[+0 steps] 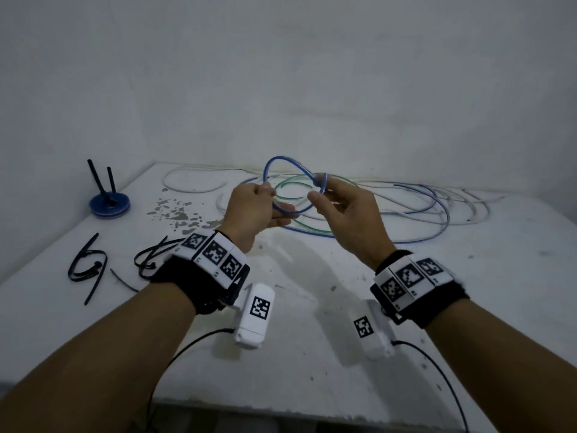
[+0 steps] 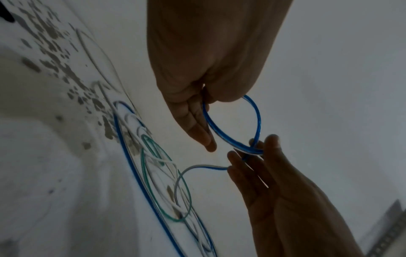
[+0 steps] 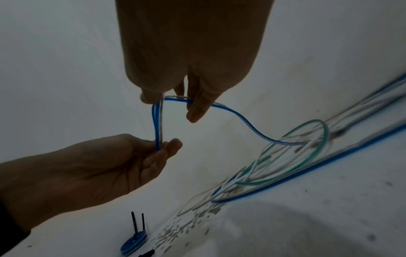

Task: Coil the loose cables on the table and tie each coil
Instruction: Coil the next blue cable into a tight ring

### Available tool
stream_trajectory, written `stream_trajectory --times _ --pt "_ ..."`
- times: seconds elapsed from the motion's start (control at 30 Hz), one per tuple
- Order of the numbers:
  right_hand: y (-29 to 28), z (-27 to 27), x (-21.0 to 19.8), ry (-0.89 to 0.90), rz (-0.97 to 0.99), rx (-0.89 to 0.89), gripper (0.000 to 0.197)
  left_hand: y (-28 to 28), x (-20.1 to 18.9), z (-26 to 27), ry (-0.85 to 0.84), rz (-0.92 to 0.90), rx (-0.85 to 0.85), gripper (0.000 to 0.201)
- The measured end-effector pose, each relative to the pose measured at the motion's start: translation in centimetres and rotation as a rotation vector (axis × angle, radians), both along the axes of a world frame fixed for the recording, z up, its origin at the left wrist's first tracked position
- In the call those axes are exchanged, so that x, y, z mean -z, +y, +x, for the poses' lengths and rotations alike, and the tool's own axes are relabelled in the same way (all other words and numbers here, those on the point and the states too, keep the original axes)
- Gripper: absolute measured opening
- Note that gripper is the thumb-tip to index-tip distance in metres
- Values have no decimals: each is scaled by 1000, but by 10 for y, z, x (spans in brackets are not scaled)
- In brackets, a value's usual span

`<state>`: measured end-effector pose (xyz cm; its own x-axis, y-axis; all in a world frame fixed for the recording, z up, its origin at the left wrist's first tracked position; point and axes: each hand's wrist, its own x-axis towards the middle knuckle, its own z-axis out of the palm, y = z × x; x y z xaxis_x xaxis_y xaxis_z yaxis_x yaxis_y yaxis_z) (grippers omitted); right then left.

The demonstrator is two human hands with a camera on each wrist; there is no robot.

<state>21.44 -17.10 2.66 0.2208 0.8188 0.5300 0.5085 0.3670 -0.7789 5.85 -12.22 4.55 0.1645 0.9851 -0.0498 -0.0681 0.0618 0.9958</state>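
Note:
Both hands hold a small loop of blue cable (image 1: 281, 157) in the air above the table (image 1: 312, 307). My left hand (image 1: 268, 195) pinches the loop's left side, fingers curled round it (image 2: 206, 106). My right hand (image 1: 317, 190) grips the opposite side between thumb and fingers (image 3: 175, 99). From the right hand the blue cable (image 3: 248, 125) trails down to a tangle of cables on the table. A green cable (image 1: 312, 229) and several white cables (image 1: 193, 189) lie loose in that tangle.
Black cable ties (image 1: 87, 267) lie at the left, with more (image 1: 150, 254) beside my left wrist. A blue disc stand (image 1: 109, 204) with two black pegs is at the far left. Long blue and white cable runs (image 1: 431, 207) spread to the right by the wall.

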Motion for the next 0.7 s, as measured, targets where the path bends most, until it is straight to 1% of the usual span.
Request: stream_trajectory --times 0.07,0.1,0.2,0.23,0.3,0.37,0.43,0.5,0.57,0.63,0.7 --pt "-3 1 5 45 83 60 21 -9 2 5 3 -21 97 26" --pt "-5 3 5 74 111 85 18 -11 3 5 23 -11 140 24" --pt "-12 17 3 96 149 99 24 -11 5 3 110 121 239 9" --pt "-15 22 2 68 142 95 25 -11 4 1 110 166 263 9" --pt "-19 30 2 -51 103 115 26 -16 0 2 112 235 321 14" --pt "-19 38 5 -203 59 189 32 -23 -5 7 131 280 341 29" --pt "-19 45 7 -294 80 225 39 -26 -8 15 139 248 304 38" --pt "-21 50 11 -366 125 181 39 -27 -11 21 178 170 256 40" --pt "-29 51 11 -434 153 163 35 -31 -15 24 194 106 257 38" --pt "-37 56 10 -502 208 173 32 -36 -20 23 194 81 326 37" --pt "-44 62 6 -574 233 180 30 -41 -23 22 187 78 440 36"
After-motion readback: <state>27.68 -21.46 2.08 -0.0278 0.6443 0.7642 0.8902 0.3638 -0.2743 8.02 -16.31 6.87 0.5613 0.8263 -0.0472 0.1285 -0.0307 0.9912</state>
